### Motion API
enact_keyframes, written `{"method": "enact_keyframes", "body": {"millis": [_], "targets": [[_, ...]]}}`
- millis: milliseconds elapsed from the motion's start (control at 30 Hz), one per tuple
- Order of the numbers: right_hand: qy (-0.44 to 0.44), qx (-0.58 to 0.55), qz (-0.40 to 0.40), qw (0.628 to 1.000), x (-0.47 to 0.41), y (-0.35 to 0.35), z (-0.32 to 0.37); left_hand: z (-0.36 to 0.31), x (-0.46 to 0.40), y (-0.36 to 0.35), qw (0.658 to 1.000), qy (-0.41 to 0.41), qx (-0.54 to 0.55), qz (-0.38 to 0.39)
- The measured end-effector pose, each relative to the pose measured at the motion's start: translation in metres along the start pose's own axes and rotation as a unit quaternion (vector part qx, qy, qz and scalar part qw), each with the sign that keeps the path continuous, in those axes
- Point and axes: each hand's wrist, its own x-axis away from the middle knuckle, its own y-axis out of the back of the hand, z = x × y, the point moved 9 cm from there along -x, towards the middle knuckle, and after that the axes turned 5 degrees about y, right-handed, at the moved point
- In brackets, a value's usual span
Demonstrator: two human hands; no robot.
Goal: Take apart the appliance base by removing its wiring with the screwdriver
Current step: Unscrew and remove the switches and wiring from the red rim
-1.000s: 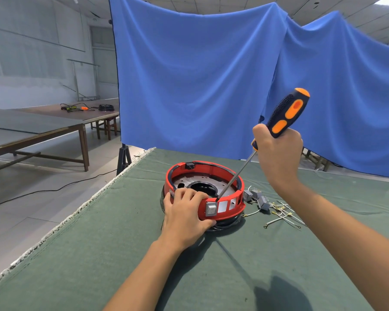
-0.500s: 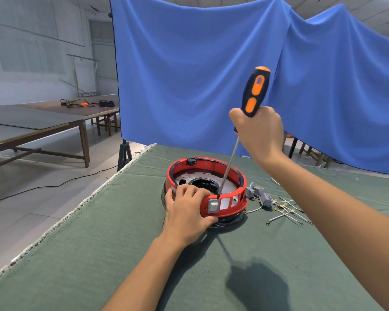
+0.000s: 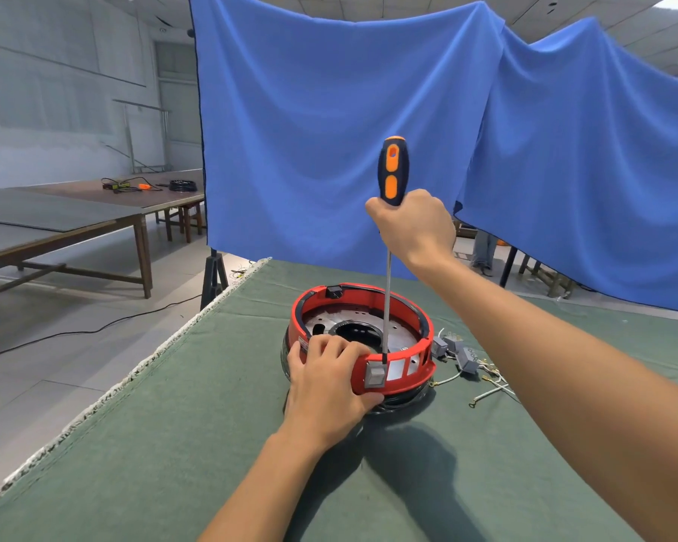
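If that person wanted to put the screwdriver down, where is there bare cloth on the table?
Bare green cloth lies left of the red appliance base, out to the frayed table edge, and behind the base toward the blue curtain. Right of the base it is crowded with loose wires and grey connectors.

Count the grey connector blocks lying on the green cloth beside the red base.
3, clustered just right of the red base: one against its rim, one a little farther out, one nearest the loose wires. More may be hidden behind the base.
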Motion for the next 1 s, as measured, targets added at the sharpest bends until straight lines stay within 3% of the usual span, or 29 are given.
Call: {"method": "enact_keyframes", "body": {"millis": [133, 233, 500, 700, 833, 1000], "targets": [[0.004, 0.069, 0.095, 0.993, 0.014, -0.038, -0.008, 0.001, -0.001, -0.001, 1.000, -0.001, -0.013, 0.004], [-0.028, 0.034, 0.103, 0.994, 0.021, -0.041, -0.027, 0.002, -0.002, 0.000, 1.000, 0.000, 0.007, -0.006], [-0.101, -0.119, -0.104, 0.982, 0.037, 0.053, -0.085, 0.000, -0.003, -0.004, 1.000, -0.003, -0.010, 0.000], [-0.229, -0.250, -0.219, 0.915, 0.085, 0.065, -0.149, -0.004, 0.000, -0.002, 1.000, -0.002, -0.023, -0.003], [-0.309, -0.304, -0.254, 0.864, 0.116, 0.050, -0.178, -0.007, 0.003, -0.003, 0.999, -0.006, -0.041, -0.003], [-0.328, -0.325, -0.291, 0.838, 0.131, 0.052, -0.195, -0.013, 0.003, 0.000, 0.997, -0.017, -0.066, -0.023]]}}
